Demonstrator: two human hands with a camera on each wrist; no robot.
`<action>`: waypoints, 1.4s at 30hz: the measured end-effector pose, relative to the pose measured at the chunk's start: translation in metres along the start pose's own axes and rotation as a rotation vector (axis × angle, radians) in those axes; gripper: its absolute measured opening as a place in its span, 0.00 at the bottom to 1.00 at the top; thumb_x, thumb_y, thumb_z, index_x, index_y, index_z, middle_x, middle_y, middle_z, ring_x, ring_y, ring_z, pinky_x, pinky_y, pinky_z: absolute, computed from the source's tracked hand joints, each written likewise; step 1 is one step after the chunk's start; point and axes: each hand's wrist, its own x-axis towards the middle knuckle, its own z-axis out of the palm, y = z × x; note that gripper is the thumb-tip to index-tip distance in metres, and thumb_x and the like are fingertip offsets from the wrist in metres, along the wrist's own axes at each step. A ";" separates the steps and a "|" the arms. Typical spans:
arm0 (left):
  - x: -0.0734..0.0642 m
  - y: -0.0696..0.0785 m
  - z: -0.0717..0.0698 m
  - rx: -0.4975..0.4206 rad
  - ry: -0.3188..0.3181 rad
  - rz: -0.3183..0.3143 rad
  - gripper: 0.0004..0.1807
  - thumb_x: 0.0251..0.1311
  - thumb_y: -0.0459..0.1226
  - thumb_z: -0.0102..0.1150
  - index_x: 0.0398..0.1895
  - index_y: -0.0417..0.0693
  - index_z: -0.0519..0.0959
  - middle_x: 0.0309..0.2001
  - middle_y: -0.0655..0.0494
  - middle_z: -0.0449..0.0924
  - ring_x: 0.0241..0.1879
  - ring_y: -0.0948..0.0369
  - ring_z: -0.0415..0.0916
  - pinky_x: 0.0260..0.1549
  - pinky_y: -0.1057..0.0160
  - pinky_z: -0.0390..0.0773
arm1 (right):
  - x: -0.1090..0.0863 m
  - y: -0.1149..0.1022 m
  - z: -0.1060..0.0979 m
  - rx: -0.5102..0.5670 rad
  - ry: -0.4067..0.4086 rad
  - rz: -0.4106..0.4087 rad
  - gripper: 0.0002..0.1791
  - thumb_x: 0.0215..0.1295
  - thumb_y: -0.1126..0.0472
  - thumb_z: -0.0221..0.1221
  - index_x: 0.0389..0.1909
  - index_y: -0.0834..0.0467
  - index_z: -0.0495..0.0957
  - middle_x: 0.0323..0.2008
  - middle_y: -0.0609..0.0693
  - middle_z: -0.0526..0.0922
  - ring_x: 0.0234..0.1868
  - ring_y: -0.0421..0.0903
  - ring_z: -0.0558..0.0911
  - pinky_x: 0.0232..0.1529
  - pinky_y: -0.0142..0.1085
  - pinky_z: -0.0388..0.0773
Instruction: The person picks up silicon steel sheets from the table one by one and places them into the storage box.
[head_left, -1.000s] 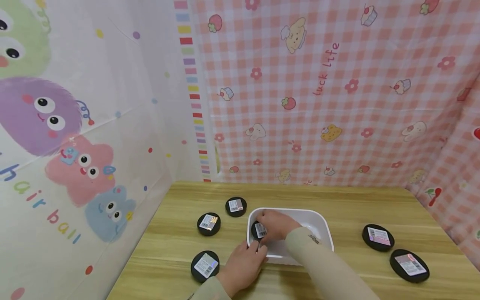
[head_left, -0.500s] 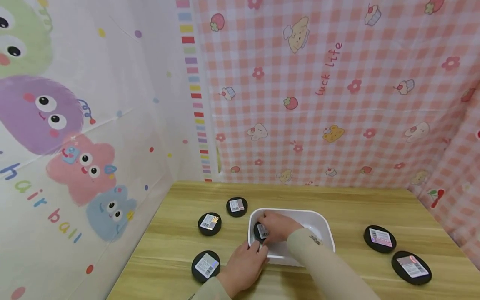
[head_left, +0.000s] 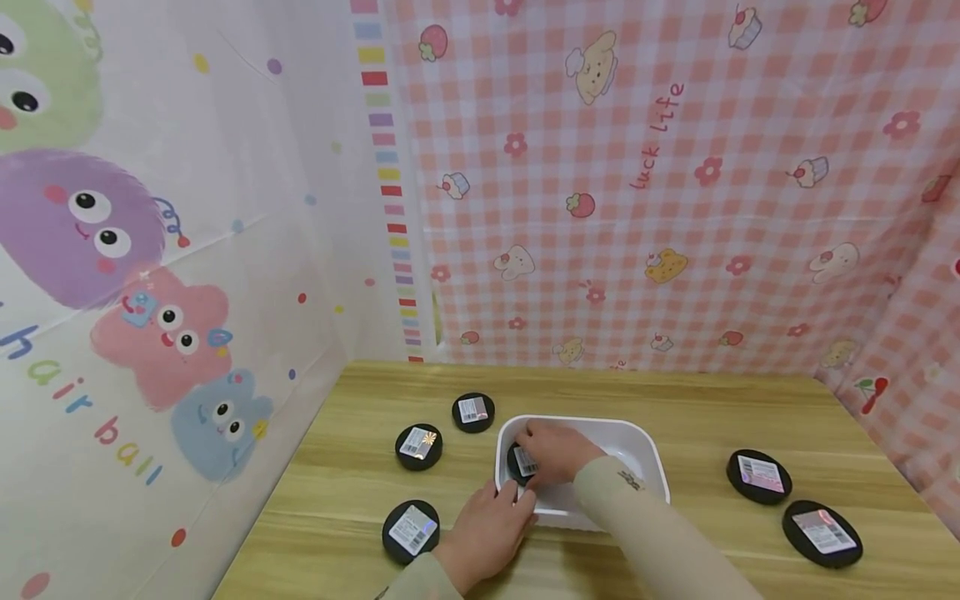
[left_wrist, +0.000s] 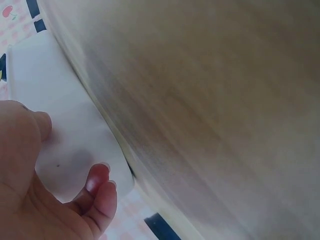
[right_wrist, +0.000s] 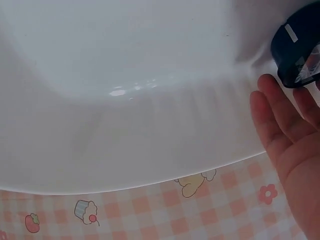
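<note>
Inside a white basin [head_left: 630, 433], at its left end, lies a black round tub [head_left: 521, 463] with a printed label on top. My right hand [head_left: 558, 454] holds this tub from above, partly covering it. In the right wrist view, fingertips meet the side of the dark tub [right_wrist: 292, 47] near the basin's inner wall [right_wrist: 165, 125]. My left hand [head_left: 486, 533] grips the basin's near left corner, fingers at the rim. The left wrist view shows that hand's thumb and bent fingers against the white outer wall [left_wrist: 75, 110].
Three similar labelled black tubs, such as the near left tub [head_left: 411, 532], lie left of the basin on the wooden table [head_left: 337, 492]. Two more, including the far right tub [head_left: 822, 533], lie to the right. Printed cloth hangs behind and at both sides.
The head view has shifted very slightly. Both hands, the held tub and the basin stay in nearly the same places.
</note>
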 end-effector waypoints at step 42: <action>0.003 0.002 -0.011 -0.043 -0.090 -0.001 0.11 0.75 0.50 0.48 0.41 0.55 0.72 0.32 0.58 0.70 0.29 0.58 0.67 0.30 0.63 0.67 | -0.041 0.038 -0.034 0.236 0.077 0.158 0.37 0.63 0.39 0.64 0.68 0.54 0.72 0.58 0.56 0.78 0.53 0.53 0.81 0.56 0.54 0.77</action>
